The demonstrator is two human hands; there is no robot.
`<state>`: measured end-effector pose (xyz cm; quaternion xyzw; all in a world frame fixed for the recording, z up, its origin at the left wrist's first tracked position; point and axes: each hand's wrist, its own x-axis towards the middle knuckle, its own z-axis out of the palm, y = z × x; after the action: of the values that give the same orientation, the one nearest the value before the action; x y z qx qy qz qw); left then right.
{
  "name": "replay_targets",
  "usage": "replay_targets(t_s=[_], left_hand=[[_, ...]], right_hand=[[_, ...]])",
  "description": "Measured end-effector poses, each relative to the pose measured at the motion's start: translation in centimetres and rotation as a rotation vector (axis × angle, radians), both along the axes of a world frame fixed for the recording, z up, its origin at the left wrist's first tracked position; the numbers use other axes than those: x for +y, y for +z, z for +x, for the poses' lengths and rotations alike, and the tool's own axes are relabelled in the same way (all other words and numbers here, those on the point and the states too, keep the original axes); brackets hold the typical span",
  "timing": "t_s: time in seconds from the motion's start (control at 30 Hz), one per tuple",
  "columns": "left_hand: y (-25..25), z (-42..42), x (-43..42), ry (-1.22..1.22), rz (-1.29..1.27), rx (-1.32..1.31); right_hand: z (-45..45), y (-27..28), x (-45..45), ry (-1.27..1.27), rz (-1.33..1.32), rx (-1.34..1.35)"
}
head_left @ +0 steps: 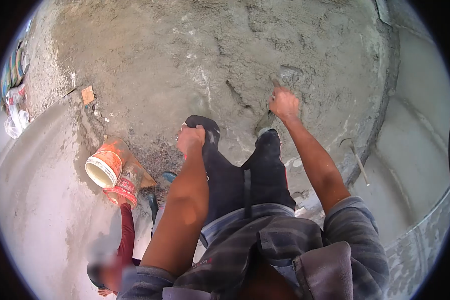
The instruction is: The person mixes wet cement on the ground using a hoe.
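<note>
My right hand (285, 104) is closed around the handle of a trowel (290, 76), whose blade lies against the wet grey mortar (315, 37) ahead of me. My left hand (190, 138) rests on my left knee with its fingers curled in, and I see no tool in it. The mortar surface is rough, with ridges and a dark groove between the two hands. My knees, in dark trousers, are bent at the mortar's near edge.
To the left are an orange-and-white bucket (105, 165) and a red-rimmed bucket (122, 187), the latter touched by another person's hand below a maroon sleeve (127, 227). A wooden-handled tool (359, 162) lies at right. A tile piece (88, 95) and plastic bags (16, 117) are at far left.
</note>
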<state>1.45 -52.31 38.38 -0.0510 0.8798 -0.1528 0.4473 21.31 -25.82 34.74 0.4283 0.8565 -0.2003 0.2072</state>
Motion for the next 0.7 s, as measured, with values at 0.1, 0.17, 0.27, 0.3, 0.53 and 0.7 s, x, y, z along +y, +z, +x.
replay_targets(t_s=[0.1,0.17,0.27,0.3,0.53,0.7], left_hand=[[-0.7,-2.0,-1.9,-0.006,0.036,-0.03],[-0.6,-2.8,-4.0,0.007,0.042,-0.061],[0.0,-3.7,-4.8,0.041,0.057,-0.107],[0.0,-3.9,-5.1,0.039,0.051,-0.11],[0.3,-6.1,-6.2,0.123,0.084,-0.086],[-0.5,-8.3,-6.4,0.141,0.091,-0.108]], right_hand=[[-1.3,0.0,-0.6,-0.049,-0.005,0.017],[-1.3,-0.5,0.0,-0.045,0.041,-0.011],[-0.6,-1.0,2.9,-0.072,0.089,-0.082],[-0.9,-1.0,3.7,-0.085,0.091,-0.087],[-3.1,-2.1,6.2,-0.166,0.132,-0.168],[-4.0,-2.3,6.9,-0.178,0.185,-0.194]])
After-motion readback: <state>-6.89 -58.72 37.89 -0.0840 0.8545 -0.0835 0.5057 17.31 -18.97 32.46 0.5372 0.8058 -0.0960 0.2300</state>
